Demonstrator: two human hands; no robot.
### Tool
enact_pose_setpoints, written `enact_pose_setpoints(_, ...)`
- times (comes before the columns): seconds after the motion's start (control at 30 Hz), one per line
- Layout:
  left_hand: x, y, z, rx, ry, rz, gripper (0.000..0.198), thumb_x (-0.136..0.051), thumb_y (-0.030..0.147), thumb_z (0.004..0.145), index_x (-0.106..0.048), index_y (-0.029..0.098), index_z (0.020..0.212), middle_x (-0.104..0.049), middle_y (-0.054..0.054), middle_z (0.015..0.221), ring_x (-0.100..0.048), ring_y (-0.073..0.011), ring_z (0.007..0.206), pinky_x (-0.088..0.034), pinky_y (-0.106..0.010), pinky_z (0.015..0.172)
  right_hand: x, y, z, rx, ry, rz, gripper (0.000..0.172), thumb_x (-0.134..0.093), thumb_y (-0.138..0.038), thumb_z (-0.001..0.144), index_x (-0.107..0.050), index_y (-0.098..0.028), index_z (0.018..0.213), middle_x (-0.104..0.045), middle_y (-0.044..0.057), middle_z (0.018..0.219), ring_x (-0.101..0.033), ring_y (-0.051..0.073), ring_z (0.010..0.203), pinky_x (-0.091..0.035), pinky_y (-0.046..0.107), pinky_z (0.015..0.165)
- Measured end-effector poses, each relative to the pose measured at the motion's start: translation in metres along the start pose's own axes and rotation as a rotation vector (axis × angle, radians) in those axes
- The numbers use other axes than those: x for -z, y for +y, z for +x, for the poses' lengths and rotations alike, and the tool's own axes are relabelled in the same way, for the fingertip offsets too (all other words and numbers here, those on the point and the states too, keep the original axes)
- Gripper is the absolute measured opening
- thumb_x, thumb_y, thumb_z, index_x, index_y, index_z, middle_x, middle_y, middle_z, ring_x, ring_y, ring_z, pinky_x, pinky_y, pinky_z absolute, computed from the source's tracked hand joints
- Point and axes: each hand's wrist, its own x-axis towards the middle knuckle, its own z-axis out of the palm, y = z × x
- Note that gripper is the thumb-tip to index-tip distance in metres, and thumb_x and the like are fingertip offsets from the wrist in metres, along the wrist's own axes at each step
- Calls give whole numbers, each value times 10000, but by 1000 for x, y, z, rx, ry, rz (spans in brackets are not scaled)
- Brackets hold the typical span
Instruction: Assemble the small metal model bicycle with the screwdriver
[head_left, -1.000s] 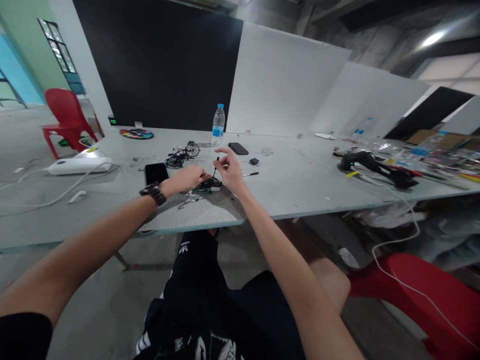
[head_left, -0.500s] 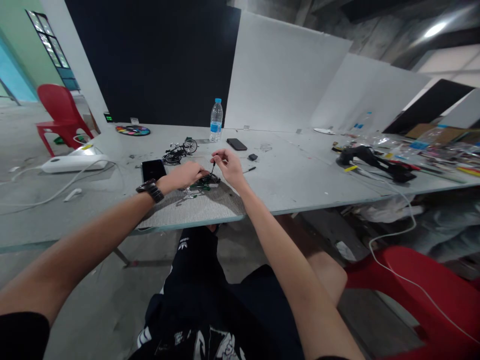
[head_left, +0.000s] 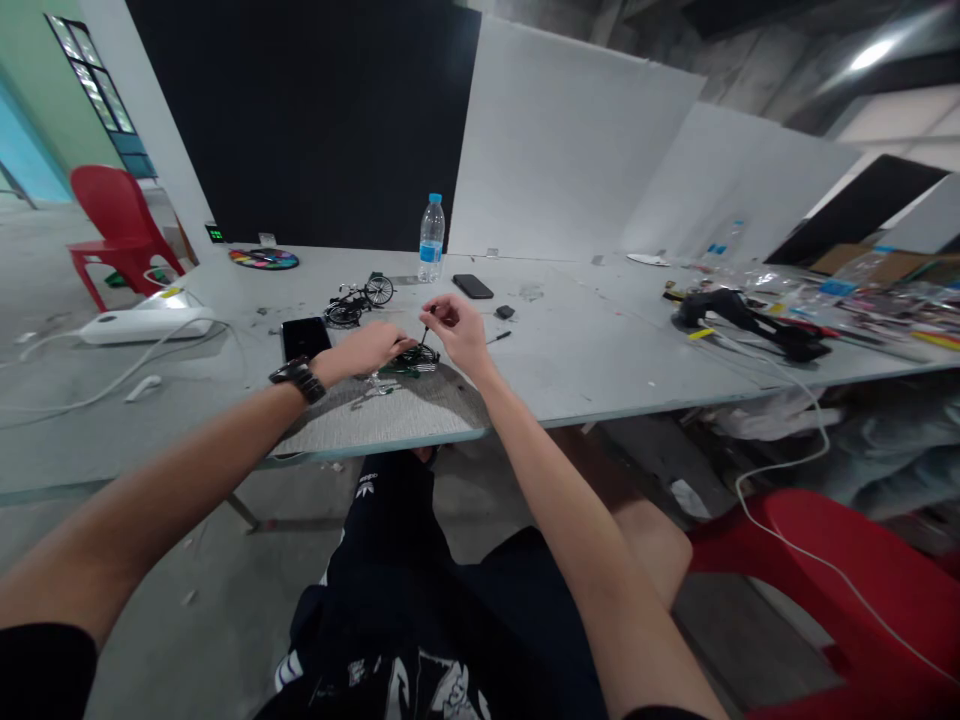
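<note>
Head view, right hand (head_left: 459,331) grip pinched on small screwdriver (head_left: 425,331), left hand (head_left: 373,348) grip clenched on green model part (head_left: 411,361)

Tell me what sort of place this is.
Probably a makeshift workshop or recording space in an unfinished hall: a long grey table with a model bicycle and scattered tools, black and white backdrop boards behind, and red plastic chairs.

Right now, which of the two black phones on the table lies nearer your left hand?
The black phone just beyond the left hand's wristwatch, lying lengthwise away from you. The other phone lies farther back, right of the water bottle.
</note>
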Motion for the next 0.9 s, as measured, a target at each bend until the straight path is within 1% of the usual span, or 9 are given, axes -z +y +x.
enact_pose_setpoints(0.13, 1, 3, 0, 17, 0, 8, 471, -453, 509, 1076, -696, 200, 817, -728, -95, 779, -594, -208, 681, -363, -325, 656, 0, 6, 2, -34, 15, -2, 403, -730, -599, 951, -684, -216, 1068, -624, 10, 779, -585, 169, 732, -532, 328, 725)
enact_pose_setpoints(0.3, 1, 1, 2, -27, 10, 42, 457, -459, 486, 1071, -725, 186, 850, -722, -95, 760, -606, -214, 694, -380, -320, 665, -3, 6, 1, -70, -64, 106, 419, -572, -624, 1030, -675, -230, 1126, -725, 68, 924, -682, 199, 885, -597, 360, 833)
enact_pose_setpoints(0.4, -1, -1, 2, -11, 6, 50, 478, -439, 474, 1080, -707, 181, 813, -675, -79, 694, -567, -202, 637, -368, -322, 654, -3, 1, -1, -21, -49, 12, 376, -601, -587, 1024, -697, -238, 1122, -712, 76, 982, -674, 203, 918, -592, 341, 811)
enact_pose_setpoints(0.47, -1, -1, 1, -11, 17, 38, 488, -438, 484, 1080, -692, 186, 788, -663, -76, 677, -558, -203, 624, -365, -328, 650, -3, -1, -2, -1, -45, -33, 328, -623, -543, 1024, -703, -241, 1126, -692, 61, 945, -666, 202, 899, -585, 338, 804)
enact_pose_setpoints(0.53, -1, -1, 1, -28, 27, 26, 492, -442, 502, 1079, -686, 192, 785, -663, -76, 674, -568, -209, 634, -368, -329, 654, -2, -3, -2, -17, -59, -14, 310, -586, -511, 1052, -682, -244, 1176, -688, 48, 907, -668, 197, 886, -585, 345, 832)
enact_pose_setpoints(0.6, 0, 0, 0, -34, 27, 24, 486, -443, 503, 1077, -680, 195, 785, -651, -70, 655, -568, -209, 635, -366, -328, 654, -1, -4, -3, -36, -73, 13, 316, -546, -501, 1073, -653, -245, 1223, -707, 54, 935, -680, 197, 917, -584, 344, 851)
enact_pose_setpoints(0.73, 1, 0, 0, -26, 1, 12, 495, -419, 490, 1083, -651, 198, 757, -620, -61, 614, -530, -199, 585, -344, -334, 633, 1, -7, -5, -12, -74, -33, 312, -566, -506, 1061, -662, -241, 1196, -705, 65, 978, -671, 200, 934, -567, 324, 810)
enact_pose_setpoints(0.83, 0, 0, -1, -25, 5, 13, 499, -418, 494, 1081, -639, 201, 742, -630, -65, 612, -523, -199, 567, -346, -336, 629, 2, -7, -5, 1, -97, -36, 311, -515, -492, 1085, -664, -253, 1218, -706, 69, 991, -673, 199, 943, -564, 327, 831)
enact_pose_setpoints(0.9, 0, -1, -1, -25, 14, 22, 505, -413, 496, 1081, -634, 206, 732, -639, -69, 618, -528, -201, 566, -351, -337, 631, 2, -5, -4, 14, -92, -50, 294, -542, -486, 1072, -668, -257, 1208, -698, 71, 997, -674, 206, 953, -564, 323, 815)
